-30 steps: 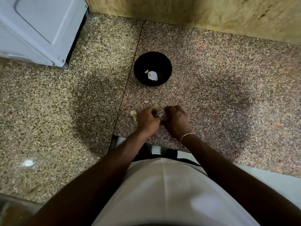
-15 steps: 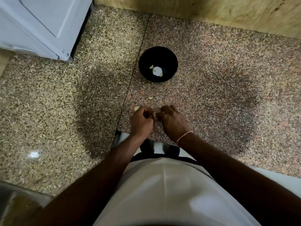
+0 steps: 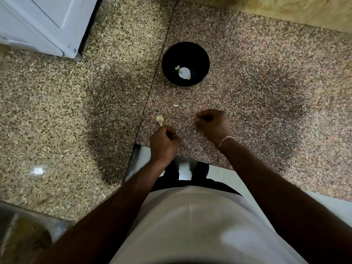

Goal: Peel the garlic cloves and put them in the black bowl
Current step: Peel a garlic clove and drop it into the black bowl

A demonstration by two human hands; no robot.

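The black bowl (image 3: 205, 60) stands on the granite counter beyond my hands, with two peeled garlic cloves (image 3: 177, 67) and a white glare spot inside. My left hand (image 3: 163, 142) is near the counter's front edge, its fingers curled round a garlic clove that they mostly hide. My right hand (image 3: 214, 125) is apart from it to the right, fingertips pinched together on a bit of garlic skin too small to see clearly. A pale garlic piece (image 3: 160, 119) lies on the counter just beyond my left hand. A smaller scrap (image 3: 175, 105) lies between my hands and the bowl.
A white appliance (image 3: 43, 23) stands at the back left. A wooden wall (image 3: 285, 10) runs along the back. The counter's front edge (image 3: 190, 159) runs just below my wrists. A clear container (image 3: 24, 237) sits at the lower left corner.
My hands were together, working on one clove. They have now pulled apart, the right hand moving right and slightly forward. The view has shifted a little.
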